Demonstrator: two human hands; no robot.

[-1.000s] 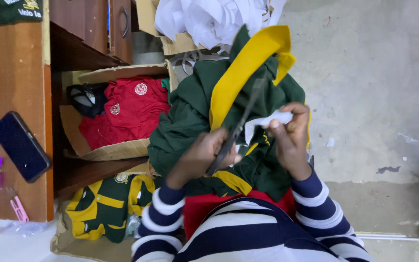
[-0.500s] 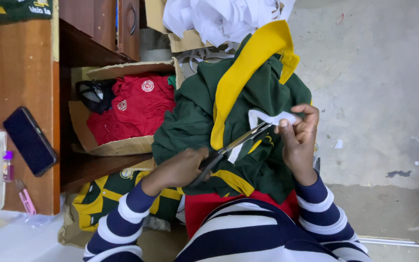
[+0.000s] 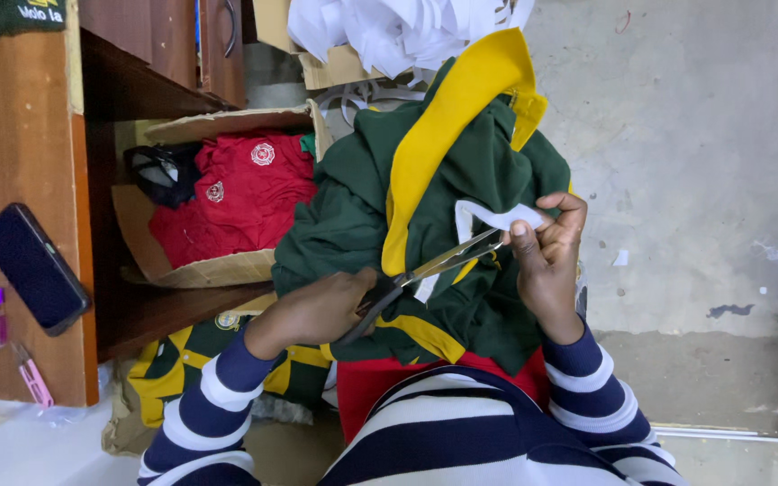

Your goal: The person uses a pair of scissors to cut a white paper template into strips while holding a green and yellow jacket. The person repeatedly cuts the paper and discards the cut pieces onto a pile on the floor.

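Green cloth with yellow trim, a garment (image 3: 461, 225), lies bunched on the person's lap. Their left hand (image 3: 321, 310) is closed around the handles of scissors (image 3: 425, 270), blades parted toward a white strip (image 3: 497, 218), which the right hand (image 3: 547, 256) pinches between its fingertips. Red shirts (image 3: 231, 193) fill a cardboard box (image 3: 218, 270) nearby.

The left hand (image 3: 321, 310) covers the handles of the scissors (image 3: 434, 265), so the grip on them cannot be seen. Left of the scissors, the cardboard box (image 3: 218, 270) hides the lower part of the red shirts (image 3: 227, 202). Above the scissors, the top edge cuts off the white fabric pile (image 3: 398, 27).
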